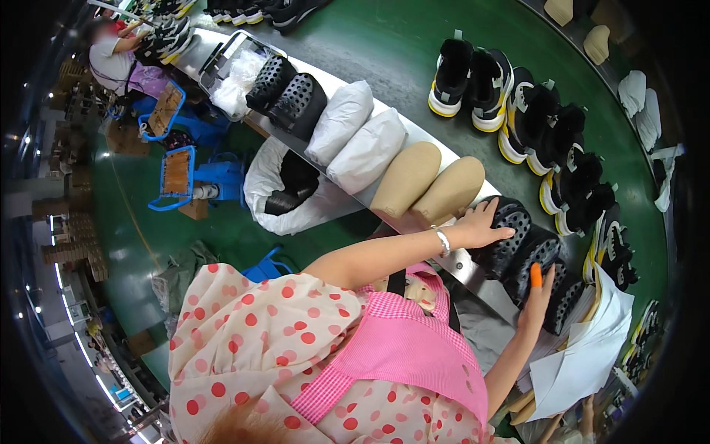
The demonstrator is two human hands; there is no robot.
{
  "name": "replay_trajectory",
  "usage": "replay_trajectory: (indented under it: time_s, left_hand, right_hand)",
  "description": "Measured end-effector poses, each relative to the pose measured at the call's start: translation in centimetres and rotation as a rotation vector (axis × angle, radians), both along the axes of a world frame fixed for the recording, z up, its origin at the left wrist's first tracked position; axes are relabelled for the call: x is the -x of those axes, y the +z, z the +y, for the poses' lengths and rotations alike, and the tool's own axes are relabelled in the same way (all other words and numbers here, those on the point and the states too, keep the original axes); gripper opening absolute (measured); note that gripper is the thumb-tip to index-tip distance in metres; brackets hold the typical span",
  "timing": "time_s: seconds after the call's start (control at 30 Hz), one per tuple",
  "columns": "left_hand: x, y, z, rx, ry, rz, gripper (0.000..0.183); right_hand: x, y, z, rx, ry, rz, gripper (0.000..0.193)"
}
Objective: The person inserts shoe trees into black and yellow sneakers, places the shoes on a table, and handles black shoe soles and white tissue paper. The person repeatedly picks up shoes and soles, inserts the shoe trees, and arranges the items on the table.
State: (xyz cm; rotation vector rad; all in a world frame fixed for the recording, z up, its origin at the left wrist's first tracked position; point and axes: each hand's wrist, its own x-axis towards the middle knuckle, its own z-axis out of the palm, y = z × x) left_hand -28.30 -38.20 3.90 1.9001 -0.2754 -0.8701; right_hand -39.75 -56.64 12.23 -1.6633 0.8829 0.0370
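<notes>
Just past three o'clock, on the near edge of the white bench, lay the black studded forms, side by side, both hands on them. Left hand came over from nine, palm down on the leftmost one — thumb splayed well off, fingers close together, laid over it rather than pinching, probably to hold it steady. Right hand reached up from five o'clock to the middle one: two fingers showed, slightly apart, one capped with an orange finger cover, likely for grip or protection. Its thumb was hidden, so couldn't tell if it pinched. Hands at opposite sides presumably kept the two from sliding apart. One more black form sat just beside, toward four.

Rest of the bench ran in pairs, perhaps so lefts and rights stayed matched: beige forms toward two, white-wrapped forms at twelve, a second studded pair at eleven. Sneakers stood upright on the grey belt at two — toes mostly away, seemingly for easy reach from the bench. White paper sheets lay stacked and overlapping at four, near the right hand, likely for quick grabbing.
</notes>
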Motion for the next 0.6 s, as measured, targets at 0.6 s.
replay_trajectory:
  time_s: [0.6]
  left_hand:
    - [-4.8, 4.5, 11.1, 0.019, 0.338, -0.523, 0.06]
  right_hand:
    - [1.5, -1.4, 0.4, -0.317, -0.297, -0.095, 0.053]
